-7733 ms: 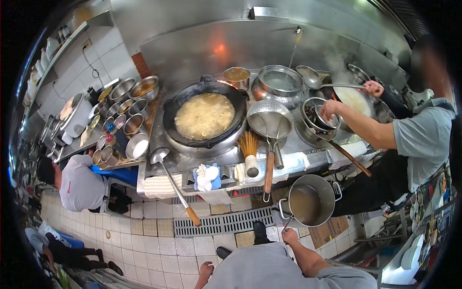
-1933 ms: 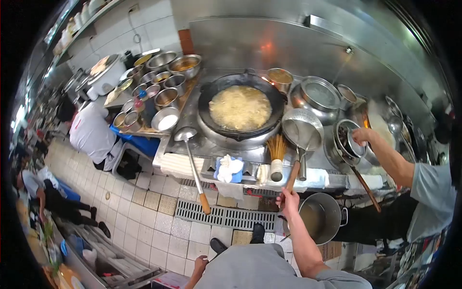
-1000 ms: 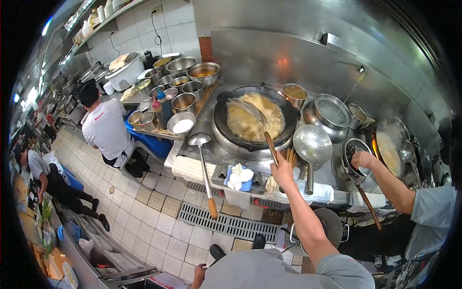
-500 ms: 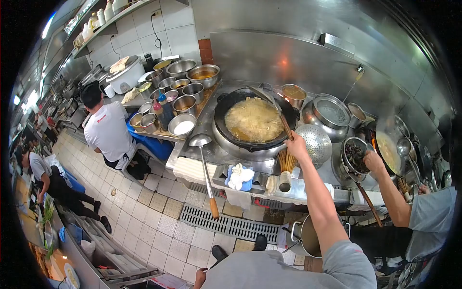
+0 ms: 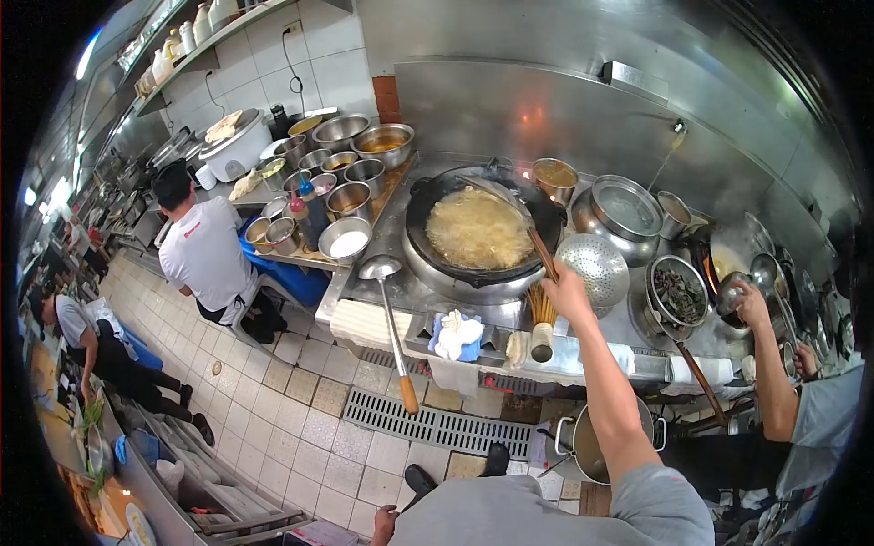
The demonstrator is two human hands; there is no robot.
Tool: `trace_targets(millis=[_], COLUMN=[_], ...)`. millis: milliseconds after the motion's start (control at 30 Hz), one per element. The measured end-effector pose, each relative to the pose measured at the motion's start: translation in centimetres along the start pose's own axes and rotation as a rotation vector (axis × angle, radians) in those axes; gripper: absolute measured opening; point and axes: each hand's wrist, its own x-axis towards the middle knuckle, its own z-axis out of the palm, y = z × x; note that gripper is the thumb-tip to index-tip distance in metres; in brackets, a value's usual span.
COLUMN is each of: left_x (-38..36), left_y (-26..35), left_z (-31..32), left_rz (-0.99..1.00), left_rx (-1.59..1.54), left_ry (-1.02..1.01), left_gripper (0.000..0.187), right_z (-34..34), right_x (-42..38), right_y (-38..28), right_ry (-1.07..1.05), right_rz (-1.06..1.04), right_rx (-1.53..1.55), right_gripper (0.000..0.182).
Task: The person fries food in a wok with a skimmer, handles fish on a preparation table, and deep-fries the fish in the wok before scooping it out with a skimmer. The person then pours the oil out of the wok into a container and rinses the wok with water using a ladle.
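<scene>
My right hand (image 5: 568, 291) is wrapped round the wooden handle of a wok spatula (image 5: 497, 190). Its metal blade reaches over the large dark wok (image 5: 421, 232), where pale food bubbles in yellowish oil (image 5: 480, 227). Just below the hand stands a bamboo brush (image 5: 541, 318), and a perforated strainer (image 5: 593, 269) lies to its right. Down by my body, my left hand (image 5: 385, 521) hangs near the lower edge, apart from the stove; its fingers are too small and partly hidden to read.
A ladle (image 5: 387, 309) lies across the counter edge, its handle sticking out. Metal bowls (image 5: 346, 238) and sauce bottles (image 5: 312, 205) crowd the left side. On the right, a co-worker's hand (image 5: 751, 308) holds a metal vessel near a steaming wok. A big pot (image 5: 566, 443) stands below the counter.
My right hand and the spatula handle have shifted slightly right and down. The co-worker's hand has moved from the strainer of dark food to a metal vessel; more steam rises there.
</scene>
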Motion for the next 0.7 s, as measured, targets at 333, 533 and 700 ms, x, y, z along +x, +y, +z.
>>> trace_targets(millis=[333,533,700], left_x=[-0.7,-1.9,-0.6], left_y=[-0.8,-0.6,-3.0], left_z=[0.0,-0.2,0.5], left_rz=[-0.062,-0.154,-0.056], left_rx=[-0.029,-0.051,-0.053], left_ry=[-0.043,-0.071,-0.058], left_gripper=[0.032,0.03,0.033], right_z=[3.7,3.4,3.2], right_x=[0.6,0.8,2.1], right_y=[0.6,0.2,0.2], right_ry=[0.032,0.064,0.062], right_rz=[0.011,0.049,0.057], right_rx=[-0.31,-0.261,-0.249], right_gripper=[0.055,0.055,0.054])
